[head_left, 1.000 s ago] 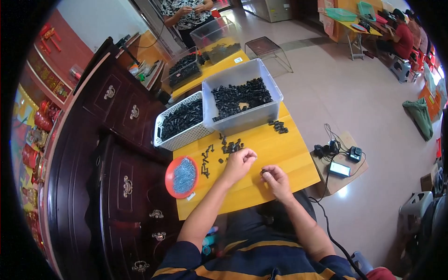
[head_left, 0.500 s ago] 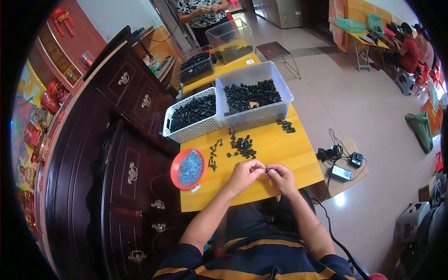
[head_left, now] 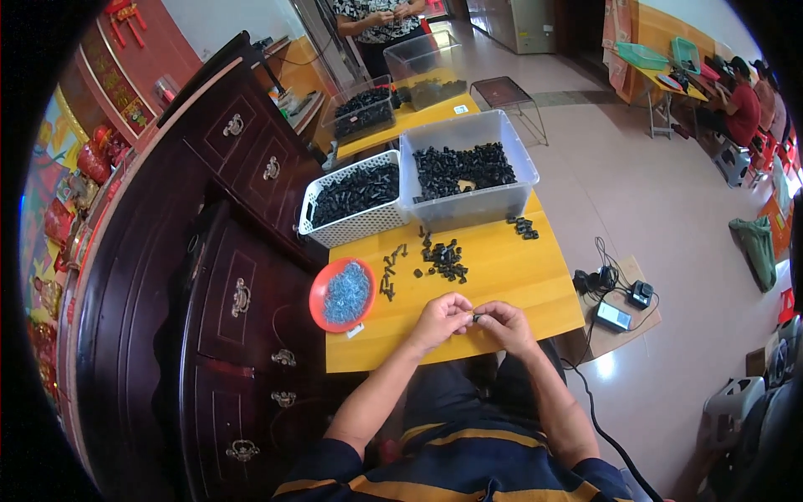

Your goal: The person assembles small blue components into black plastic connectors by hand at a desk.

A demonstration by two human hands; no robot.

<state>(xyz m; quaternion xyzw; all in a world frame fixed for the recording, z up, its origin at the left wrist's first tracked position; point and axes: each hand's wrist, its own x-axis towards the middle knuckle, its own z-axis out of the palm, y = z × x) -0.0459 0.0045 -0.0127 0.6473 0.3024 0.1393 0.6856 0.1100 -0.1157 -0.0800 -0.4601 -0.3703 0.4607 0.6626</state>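
Close to the front edge of the yellow table point(head_left: 535, 289), both my hands meet at a small black part point(head_left: 477, 318). My right hand point(head_left: 506, 328) pinches it between thumb and fingertips. The fingers of my left hand point(head_left: 443, 322) are closed right beside it; what they hold, if anything, is hidden. Beyond my hands lies a loose pile of small black parts point(head_left: 447, 261). To its left are thin black pieces point(head_left: 389, 272) in a rough line. A red plate point(head_left: 316, 293) heaped with thin bluish, shiny pieces point(head_left: 347, 293) sits at the table's left edge.
A white perforated basket point(head_left: 355, 226) and a clear plastic bin point(head_left: 477, 211), both full of black parts, stand at the table's back. A few more parts point(head_left: 524, 227) lie at the right. Drawers point(head_left: 238, 297) flank the table; another person point(head_left: 381, 21) stands beyond.
The view has shifted slightly, so the table and bins appear a little further right. My hands stay together at the front edge, with the fingers slightly rearranged around the small black part.
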